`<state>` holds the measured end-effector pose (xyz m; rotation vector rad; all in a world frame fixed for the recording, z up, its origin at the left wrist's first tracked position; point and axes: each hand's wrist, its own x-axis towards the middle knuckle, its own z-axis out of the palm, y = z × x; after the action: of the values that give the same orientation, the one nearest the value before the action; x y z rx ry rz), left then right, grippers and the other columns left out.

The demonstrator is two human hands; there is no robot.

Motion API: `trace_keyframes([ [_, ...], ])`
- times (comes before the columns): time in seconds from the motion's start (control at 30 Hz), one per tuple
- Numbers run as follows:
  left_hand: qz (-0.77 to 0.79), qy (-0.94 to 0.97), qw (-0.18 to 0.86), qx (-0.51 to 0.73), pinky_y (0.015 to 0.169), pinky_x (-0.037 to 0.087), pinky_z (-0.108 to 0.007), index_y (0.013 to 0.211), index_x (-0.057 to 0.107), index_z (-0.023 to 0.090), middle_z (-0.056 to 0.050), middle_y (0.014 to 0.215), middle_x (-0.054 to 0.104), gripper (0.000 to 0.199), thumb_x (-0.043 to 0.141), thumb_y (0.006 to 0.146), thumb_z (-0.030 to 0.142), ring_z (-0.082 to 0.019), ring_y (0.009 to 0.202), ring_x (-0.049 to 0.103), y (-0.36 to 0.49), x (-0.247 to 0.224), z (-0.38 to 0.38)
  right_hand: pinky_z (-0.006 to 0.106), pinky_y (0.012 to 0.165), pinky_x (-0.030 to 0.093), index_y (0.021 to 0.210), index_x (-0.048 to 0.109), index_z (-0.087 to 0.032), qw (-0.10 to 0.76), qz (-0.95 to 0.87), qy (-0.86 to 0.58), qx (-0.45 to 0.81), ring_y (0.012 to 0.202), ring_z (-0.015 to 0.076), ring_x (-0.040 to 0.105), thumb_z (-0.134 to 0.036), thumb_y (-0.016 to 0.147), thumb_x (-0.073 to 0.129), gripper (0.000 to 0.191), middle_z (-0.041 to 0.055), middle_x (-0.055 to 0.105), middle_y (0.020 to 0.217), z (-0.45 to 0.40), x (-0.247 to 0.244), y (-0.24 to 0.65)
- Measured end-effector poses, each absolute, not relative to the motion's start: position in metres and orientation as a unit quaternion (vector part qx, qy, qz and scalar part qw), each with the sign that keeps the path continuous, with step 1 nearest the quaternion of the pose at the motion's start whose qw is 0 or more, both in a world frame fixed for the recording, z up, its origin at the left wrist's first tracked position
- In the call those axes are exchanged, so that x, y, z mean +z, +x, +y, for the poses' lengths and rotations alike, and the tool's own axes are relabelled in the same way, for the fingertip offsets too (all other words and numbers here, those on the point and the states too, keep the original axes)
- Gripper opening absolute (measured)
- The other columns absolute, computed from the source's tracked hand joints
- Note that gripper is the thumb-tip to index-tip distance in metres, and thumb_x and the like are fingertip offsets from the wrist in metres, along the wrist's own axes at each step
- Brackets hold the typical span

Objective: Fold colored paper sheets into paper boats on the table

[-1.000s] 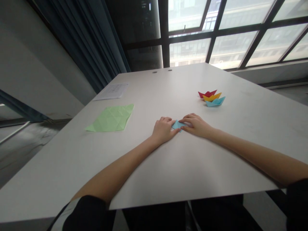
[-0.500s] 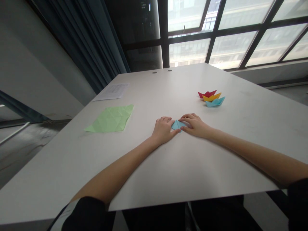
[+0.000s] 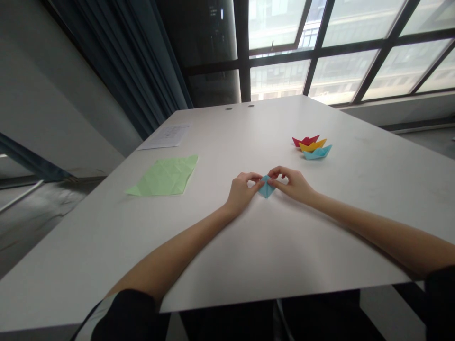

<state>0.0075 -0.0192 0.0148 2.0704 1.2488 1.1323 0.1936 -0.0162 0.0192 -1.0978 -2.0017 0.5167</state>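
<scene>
A small light-blue folded paper, diamond-shaped with a crease down its middle, is held between my two hands over the table. My left hand pinches its left side between thumb and fingers. On the right side, my right hand grips it the same way, thumb on the near face. The fingertips behind the paper are partly hidden. Beyond my right hand stand three folded paper boats close together: a red boat, a yellow boat and a light-blue boat.
A creased green paper sheet lies on the white table, left of my hands. Behind it is a white printed sheet near the table's left edge. A blue curtain and windows stand past the far edge.
My fingers have gone from lying flattened over the light-blue paper to pinching its sides. The paper is tilted up, and more of its diamond shape shows.
</scene>
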Motion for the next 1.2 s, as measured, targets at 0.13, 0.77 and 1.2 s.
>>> trace_keyframes([
  [0.13,0.446,0.74,0.247,0.44,0.078,0.044,-0.031,0.079,0.068,0.022,0.0,0.079,0.068,0.014,0.061,0.075,0.034,-0.017,0.08,0.059,0.009,0.018,-0.021,0.027,0.061,0.043,0.083,0.061,-0.021,0.412,-0.78,-0.428,0.195,0.072,0.016,0.058,-0.038,0.079,0.054,0.019,0.0019,0.065,0.075,-0.022,0.027,0.193],
  [0.77,0.409,0.72,0.3,0.473,0.073,0.042,-0.028,0.075,0.067,0.019,-0.002,0.079,0.067,0.014,0.063,0.073,0.033,-0.015,0.079,0.058,0.01,0.015,-0.019,0.032,0.069,0.044,0.073,0.062,-0.022,0.417,-0.814,-0.378,0.142,0.07,0.0171,0.057,-0.032,0.079,0.056,0.013,0.0023,0.064,0.07,-0.023,0.029,0.194],
  [1.2,0.386,0.634,0.436,0.508,0.064,0.042,-0.023,0.076,0.068,0.016,-0.004,0.081,0.066,0.021,0.068,0.068,0.035,-0.014,0.077,0.058,0.012,0.008,-0.012,0.027,0.063,0.04,0.069,0.06,-0.019,0.4,-0.816,-0.392,0.146,0.067,0.0138,0.054,-0.022,0.074,0.058,0.006,0.0011,0.061,0.066,-0.021,0.025,0.194],
])
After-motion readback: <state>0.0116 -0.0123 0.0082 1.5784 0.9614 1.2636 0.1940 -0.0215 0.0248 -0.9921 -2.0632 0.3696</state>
